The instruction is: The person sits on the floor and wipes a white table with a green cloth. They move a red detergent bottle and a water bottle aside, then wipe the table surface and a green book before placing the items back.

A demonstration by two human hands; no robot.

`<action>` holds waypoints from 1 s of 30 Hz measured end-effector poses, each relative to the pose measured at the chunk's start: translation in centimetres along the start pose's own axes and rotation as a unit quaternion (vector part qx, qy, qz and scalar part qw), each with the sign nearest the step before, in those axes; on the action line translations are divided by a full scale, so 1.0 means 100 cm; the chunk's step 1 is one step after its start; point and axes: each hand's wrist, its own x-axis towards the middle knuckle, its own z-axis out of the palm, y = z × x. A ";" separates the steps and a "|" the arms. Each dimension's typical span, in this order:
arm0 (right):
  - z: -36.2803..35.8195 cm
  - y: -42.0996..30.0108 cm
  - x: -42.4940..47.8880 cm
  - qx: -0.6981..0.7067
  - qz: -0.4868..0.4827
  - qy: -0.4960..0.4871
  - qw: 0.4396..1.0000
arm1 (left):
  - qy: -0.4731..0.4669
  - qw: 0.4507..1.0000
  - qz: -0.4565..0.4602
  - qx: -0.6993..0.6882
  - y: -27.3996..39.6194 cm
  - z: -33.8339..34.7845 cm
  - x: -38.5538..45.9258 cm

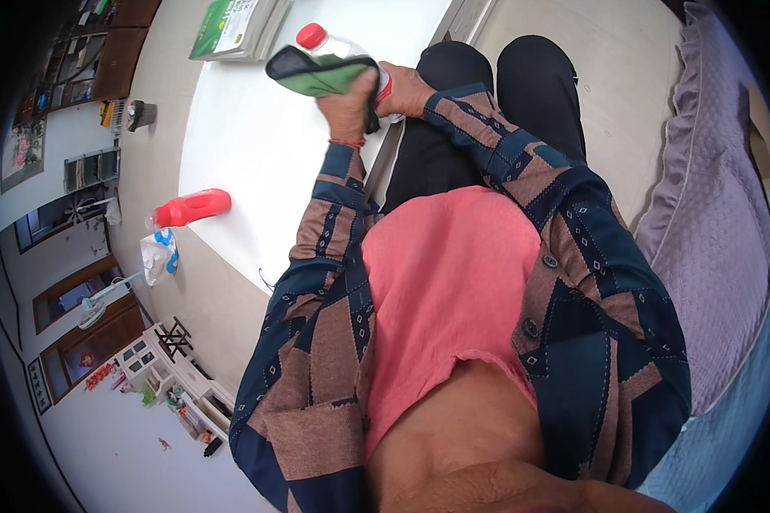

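Note:
My left hand (pixel 351 102) holds a green cloth with black edging (pixel 324 75), pressed along the side of a clear plastic bottle (pixel 343 46). The cloth is slightly blurred. The bottle is tilted and has a red screw cap (pixel 311 36) at its far end. Its lower part, with a red and white label (pixel 384 90), is in the grip of my right hand (pixel 405 88). Both hands are close together over the edge of a white table (pixel 250 141), just beside my knees. Cloth and fingers hide much of the bottle's middle.
A stack of books (pixel 234 29) lies on the table's far side. A red plastic jug with a handle (pixel 196 206) stands near the left edge, close to a white and blue packet (pixel 159 255). On the right is a quilted purple cover (pixel 712 211). Farther left stands a fan (pixel 93 313).

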 end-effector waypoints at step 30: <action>-0.012 0.020 -0.005 0.700 0.085 -0.213 0.676 | 0.064 0.997 -0.045 0.020 0.010 -0.022 -0.035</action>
